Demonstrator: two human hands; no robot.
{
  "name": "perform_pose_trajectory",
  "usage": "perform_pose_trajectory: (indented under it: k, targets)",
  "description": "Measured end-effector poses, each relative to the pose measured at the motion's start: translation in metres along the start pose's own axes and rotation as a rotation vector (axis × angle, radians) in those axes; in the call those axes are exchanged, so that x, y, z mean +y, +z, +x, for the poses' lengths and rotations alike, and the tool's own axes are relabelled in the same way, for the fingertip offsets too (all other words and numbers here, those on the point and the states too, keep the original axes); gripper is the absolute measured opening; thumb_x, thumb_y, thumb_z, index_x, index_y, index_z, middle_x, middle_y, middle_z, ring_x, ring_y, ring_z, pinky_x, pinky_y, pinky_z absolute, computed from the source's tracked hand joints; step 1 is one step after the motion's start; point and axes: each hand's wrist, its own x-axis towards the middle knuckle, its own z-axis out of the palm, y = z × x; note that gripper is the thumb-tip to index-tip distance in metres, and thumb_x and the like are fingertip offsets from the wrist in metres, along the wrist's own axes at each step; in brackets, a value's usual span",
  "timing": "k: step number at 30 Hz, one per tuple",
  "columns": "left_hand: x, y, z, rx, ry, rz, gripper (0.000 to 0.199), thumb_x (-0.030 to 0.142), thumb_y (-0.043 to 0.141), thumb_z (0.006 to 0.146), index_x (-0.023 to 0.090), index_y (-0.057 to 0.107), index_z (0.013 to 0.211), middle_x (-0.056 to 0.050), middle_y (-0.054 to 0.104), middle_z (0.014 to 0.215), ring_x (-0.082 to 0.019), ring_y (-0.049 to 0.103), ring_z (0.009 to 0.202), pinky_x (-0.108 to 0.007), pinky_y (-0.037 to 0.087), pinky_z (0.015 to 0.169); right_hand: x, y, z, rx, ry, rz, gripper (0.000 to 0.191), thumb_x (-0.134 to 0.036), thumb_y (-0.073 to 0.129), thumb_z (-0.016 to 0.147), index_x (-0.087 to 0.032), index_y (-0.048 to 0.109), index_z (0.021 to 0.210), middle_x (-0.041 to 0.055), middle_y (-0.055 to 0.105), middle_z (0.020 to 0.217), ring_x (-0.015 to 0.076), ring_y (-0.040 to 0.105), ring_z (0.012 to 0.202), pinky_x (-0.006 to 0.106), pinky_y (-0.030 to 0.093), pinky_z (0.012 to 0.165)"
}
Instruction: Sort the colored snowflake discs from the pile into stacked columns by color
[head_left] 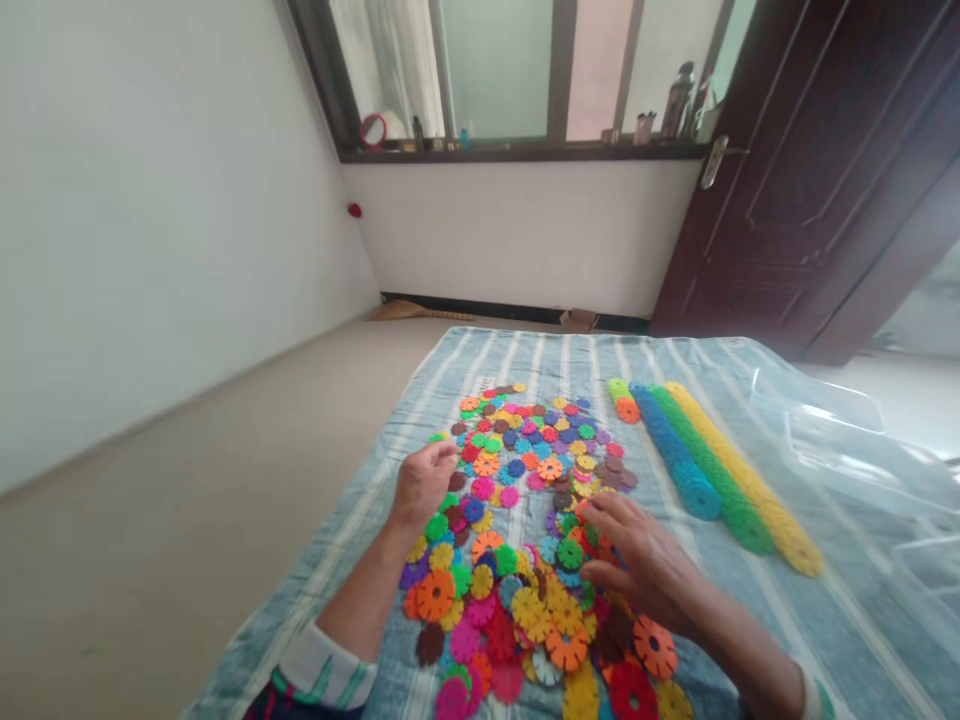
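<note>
Many notched plastic discs [550, 468] in mixed colours lie loosely spread over a striped blue cloth. At the left edge of the spread, my left hand [426, 482] is closed, thumb and fingers together. A green and yellow disc [438, 438] shows just beyond its fingertips; whether the hand grips it is unclear. My right hand [646, 548] rests palm down over the right side of the discs with its fingers apart. Further right lie long overlapping rows of discs: a blue row [679, 455], a green row [720, 475] and a yellow row [757, 490]. A short row [624, 400] of light green and orange discs sits beside them.
Clear plastic containers [840, 440] stand on the right of the striped cloth [352, 560]. Beyond the far edge, a broom [409, 311] lies on the floor by the wall. A dark red door [780, 190] is at the right; a windowsill [525, 152] holds a bottle and small items.
</note>
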Motion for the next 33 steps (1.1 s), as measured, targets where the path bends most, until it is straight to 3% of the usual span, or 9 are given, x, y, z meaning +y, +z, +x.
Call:
perform_pose_trajectory:
  k: [7,11,16,23,28,33]
  targets:
    - [-0.006,-0.004,-0.003,0.034,-0.003,0.021,0.022,0.030,0.055,0.074,0.018,0.070,0.086,-0.004,0.076,0.087,-0.022,0.071,0.086,-0.032,0.056,0.084,-0.001,0.027,-0.004,0.057,0.008,-0.083,0.050,-0.040,0.065,0.084,-0.026,0.059,0.132,0.0128,0.053,0.142,0.0341,0.048,0.131,0.051,0.043,0.106]
    - [-0.004,-0.003,-0.006,0.037,0.060,0.128,0.027,0.026,0.053,0.077,0.018,0.070,0.096,-0.007,0.075,0.101,-0.023,0.069,0.098,-0.034,0.053,0.093,0.000,0.037,-0.010,0.083,-0.047,-0.058,0.048,-0.044,0.060,0.088,-0.025,0.060,0.132,0.0127,0.053,0.142,0.0351,0.048,0.131,0.055,0.042,0.106]
    - [0.001,0.008,-0.016,-0.139,0.278,0.340,0.040,0.026,0.058,0.077,0.018,0.065,0.116,-0.012,0.064,0.129,-0.026,0.054,0.126,-0.042,0.038,0.112,0.010,0.040,-0.017,0.131,-0.137,0.017,0.047,-0.047,0.062,0.086,-0.029,0.062,0.130,0.0101,0.056,0.139,0.0335,0.054,0.126,0.049,0.052,0.100]
    - [0.026,0.019,-0.038,-0.391,0.293,0.533,0.043,0.033,0.063,0.081,0.019,0.062,0.122,-0.016,0.052,0.142,-0.031,0.043,0.135,-0.051,0.030,0.114,0.047,0.052,-0.041,0.394,-0.052,0.057,0.033,-0.043,0.062,0.086,-0.031,0.069,0.116,0.0077,0.063,0.131,0.0314,0.060,0.119,0.046,0.056,0.096]
    - [0.045,0.028,-0.060,-0.485,0.328,0.595,0.038,0.029,0.060,0.085,0.020,0.062,0.122,-0.013,0.053,0.142,-0.032,0.041,0.136,-0.057,0.025,0.114,0.056,0.053,-0.049,0.419,-0.092,0.057,0.031,-0.038,0.064,0.085,-0.031,0.069,0.115,0.0072,0.066,0.126,0.0307,0.063,0.115,0.044,0.058,0.093]
    - [0.056,0.036,-0.064,-0.505,0.358,0.575,0.030,0.025,0.057,0.086,0.020,0.065,0.115,-0.012,0.055,0.140,-0.029,0.045,0.134,-0.054,0.027,0.114,0.056,0.050,-0.046,0.408,-0.122,0.046,0.033,-0.037,0.065,0.084,-0.031,0.068,0.117,0.0069,0.067,0.126,0.0300,0.064,0.113,0.041,0.059,0.090]
